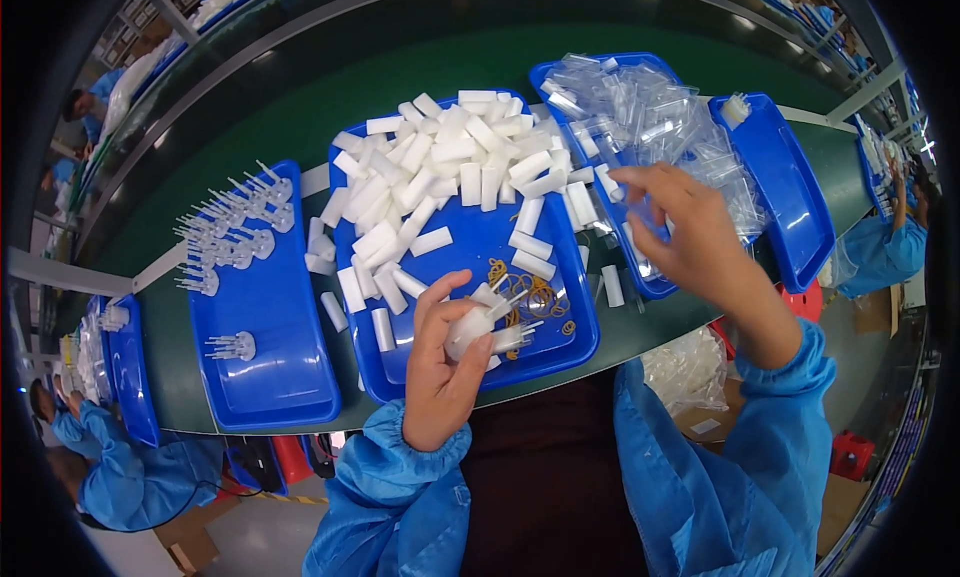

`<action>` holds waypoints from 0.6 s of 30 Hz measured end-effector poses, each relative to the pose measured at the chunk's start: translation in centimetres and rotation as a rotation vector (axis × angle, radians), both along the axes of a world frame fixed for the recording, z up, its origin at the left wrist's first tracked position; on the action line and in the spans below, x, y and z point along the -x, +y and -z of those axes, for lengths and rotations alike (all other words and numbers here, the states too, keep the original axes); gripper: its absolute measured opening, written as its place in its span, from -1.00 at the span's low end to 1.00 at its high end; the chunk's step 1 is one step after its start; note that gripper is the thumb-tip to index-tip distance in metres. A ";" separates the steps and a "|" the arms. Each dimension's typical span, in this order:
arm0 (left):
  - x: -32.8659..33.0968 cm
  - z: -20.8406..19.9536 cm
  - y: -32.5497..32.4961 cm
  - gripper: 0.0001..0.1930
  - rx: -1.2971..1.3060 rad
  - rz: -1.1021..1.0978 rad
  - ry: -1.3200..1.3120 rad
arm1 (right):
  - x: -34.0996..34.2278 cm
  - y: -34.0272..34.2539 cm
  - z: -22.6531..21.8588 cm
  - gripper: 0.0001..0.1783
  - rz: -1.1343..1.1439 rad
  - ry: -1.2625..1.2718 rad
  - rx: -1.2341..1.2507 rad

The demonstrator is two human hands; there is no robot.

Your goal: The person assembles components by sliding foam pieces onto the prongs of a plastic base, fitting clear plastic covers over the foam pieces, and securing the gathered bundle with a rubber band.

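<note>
My left hand is closed around white translucent plastic parts with thin prongs pointing to the right. It is above the front of a blue tray heaped with white foam-like cylinders. Yellow rubber bands lie in that tray, just beyond the held parts. To the right, my right hand hovers over the near side of another blue tray, which holds clear plastic bags. Its thumb and forefinger are curved and apart, with nothing visible between them.
At the left, a blue tray carries several pronged white parts standing in rows. A further blue tray at the right holds a small white cluster. Loose cylinders lie on the green table between trays. Other people in blue sit at both sides.
</note>
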State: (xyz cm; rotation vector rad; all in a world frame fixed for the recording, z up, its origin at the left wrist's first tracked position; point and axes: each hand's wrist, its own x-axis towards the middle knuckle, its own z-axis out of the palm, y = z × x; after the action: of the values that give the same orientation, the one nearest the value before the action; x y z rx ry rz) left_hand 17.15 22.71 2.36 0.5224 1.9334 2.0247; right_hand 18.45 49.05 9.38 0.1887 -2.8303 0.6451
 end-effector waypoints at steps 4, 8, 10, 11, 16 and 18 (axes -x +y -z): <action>0.0 -0.3 0.1 -0.76 0.051 0.012 0.137 | -1.6 -5.0 1.5 -0.52 -0.073 -0.112 1.169; -0.1 -0.7 0.0 -0.75 0.151 -0.020 0.233 | -1.7 -8.7 4.2 -0.53 -0.112 0.068 1.401; -0.2 -0.8 -0.1 -0.76 0.226 -0.070 0.363 | -1.8 -9.4 4.6 -0.54 -0.131 0.187 1.380; -0.2 -0.8 -0.1 -0.76 0.227 -0.070 0.363 | -1.9 -9.6 4.6 -0.56 -0.136 0.164 1.293; -0.3 -0.9 -0.1 -0.77 0.319 -0.108 0.453 | -1.8 -9.5 4.6 -0.62 -0.162 0.070 1.059; -0.3 -1.0 0.0 -0.77 0.325 -0.101 0.470 | -1.6 -9.6 4.8 -0.64 -0.152 0.077 1.059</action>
State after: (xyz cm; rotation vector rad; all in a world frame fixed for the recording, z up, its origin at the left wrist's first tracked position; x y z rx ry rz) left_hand 17.46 22.67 3.34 0.8915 2.5460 1.6926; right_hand 20.09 39.41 4.57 0.2148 -2.0401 1.9595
